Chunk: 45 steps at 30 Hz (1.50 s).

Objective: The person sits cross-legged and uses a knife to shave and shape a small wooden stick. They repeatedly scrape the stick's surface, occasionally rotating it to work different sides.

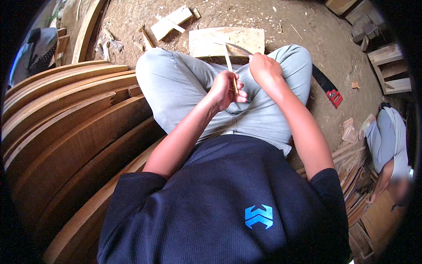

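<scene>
I sit with my legs folded, and both hands are over my lap. My left hand is closed on the lower end of a thin pale wooden stick, which points away from me. A knife with a slim curved blade is in my right hand; the fist hides its handle. The blade reaches left to the far end of the stick and appears to lie against it. Beneath the tip is a pale, thick wooden board on the dirt floor, just beyond my shins.
Long planks are stacked at my left. A handsaw with a red handle lies beside my right knee. Wood offcuts and shavings litter the ground ahead. At far right are a wooden crate, another person bending, and thin strips.
</scene>
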### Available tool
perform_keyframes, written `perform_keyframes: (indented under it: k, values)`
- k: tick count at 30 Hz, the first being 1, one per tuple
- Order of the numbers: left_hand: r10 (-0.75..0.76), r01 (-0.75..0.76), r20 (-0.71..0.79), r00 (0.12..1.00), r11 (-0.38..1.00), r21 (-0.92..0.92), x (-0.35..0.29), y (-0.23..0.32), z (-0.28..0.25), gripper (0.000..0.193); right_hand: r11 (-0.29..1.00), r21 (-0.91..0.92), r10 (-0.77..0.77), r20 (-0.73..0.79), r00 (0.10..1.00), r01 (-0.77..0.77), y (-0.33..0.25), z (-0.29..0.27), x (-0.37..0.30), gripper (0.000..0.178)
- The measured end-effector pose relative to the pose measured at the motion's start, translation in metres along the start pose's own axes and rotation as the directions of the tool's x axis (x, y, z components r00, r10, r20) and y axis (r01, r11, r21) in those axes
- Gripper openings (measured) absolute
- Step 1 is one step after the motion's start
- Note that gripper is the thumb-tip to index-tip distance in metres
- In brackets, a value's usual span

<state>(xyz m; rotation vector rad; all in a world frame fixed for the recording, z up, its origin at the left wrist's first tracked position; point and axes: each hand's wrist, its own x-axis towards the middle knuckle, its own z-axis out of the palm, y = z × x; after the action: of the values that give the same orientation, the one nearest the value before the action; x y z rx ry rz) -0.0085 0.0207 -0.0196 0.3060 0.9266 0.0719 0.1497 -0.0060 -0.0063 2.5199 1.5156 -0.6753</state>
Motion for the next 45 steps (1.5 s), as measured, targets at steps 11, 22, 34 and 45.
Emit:
perform_keyframes:
  k: [11, 22, 34, 45]
  values:
    - [0.047, -0.046, -0.040, 0.998, 0.998, 0.044, 0.000, -0.002, 0.004, 0.016, 0.996, 0.004, -0.094, 0.056, 0.994, 0.094, 0.015, -0.038, -0.084, 0.038]
    - [0.050, -0.049, -0.027, 0.998, 0.997, 0.055, 0.002, -0.005, 0.000, 0.016, 0.988, -0.125, -0.094, -0.053, 0.994, 0.087, 0.000, -0.017, -0.092, 0.028]
    - [0.039, -0.038, -0.029, 0.999, 0.998, 0.043, 0.005, -0.004, 0.006, 0.015, 0.995, -0.099, -0.027, -0.107, 0.994, 0.016, -0.008, 0.014, -0.038, 0.018]
    - [0.046, -0.044, -0.042, 0.998, 0.999, 0.030, 0.005, -0.008, 0.009, 0.015, 0.993, -0.083, -0.080, 0.071, 0.994, 0.086, 0.002, -0.036, -0.093, 0.027]
